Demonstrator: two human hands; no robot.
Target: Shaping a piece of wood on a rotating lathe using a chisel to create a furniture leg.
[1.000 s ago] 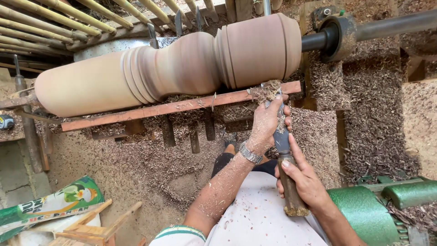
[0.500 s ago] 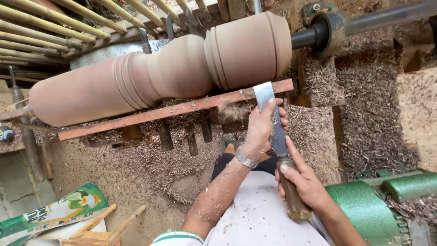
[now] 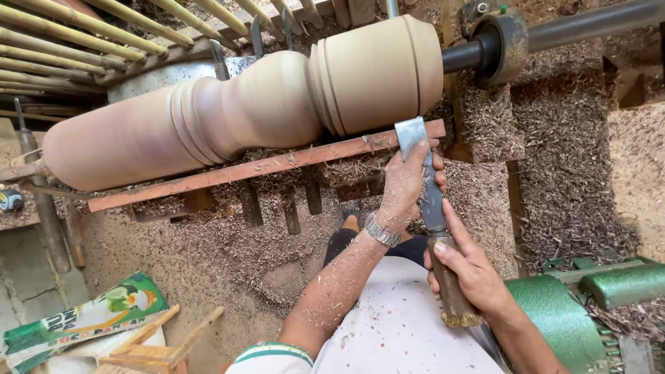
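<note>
A large turned wooden piece (image 3: 263, 104) with a bulging neck and a thick drum end lies across a lathe. My left hand (image 3: 405, 187), wearing a wrist watch, wraps the metal shank of a wide flat chisel (image 3: 415, 149). The chisel's blade rests on the reddish tool rest (image 3: 277, 166), just under the drum end. My right hand (image 3: 471, 273) grips the chisel's wooden handle lower down, close to my body.
A dark shaft and bearing (image 3: 499, 45) hold the wood at the right. Wood shavings (image 3: 568, 159) cover the bench and floor. Bamboo sticks (image 3: 83, 34) lie at top left, a green machine housing (image 3: 575, 312) at lower right, a printed green bag (image 3: 83, 322) at lower left.
The chisel blade has come up from the shavings onto the tool rest beneath the drum end. Both hands kept their grip and shifted slightly right.
</note>
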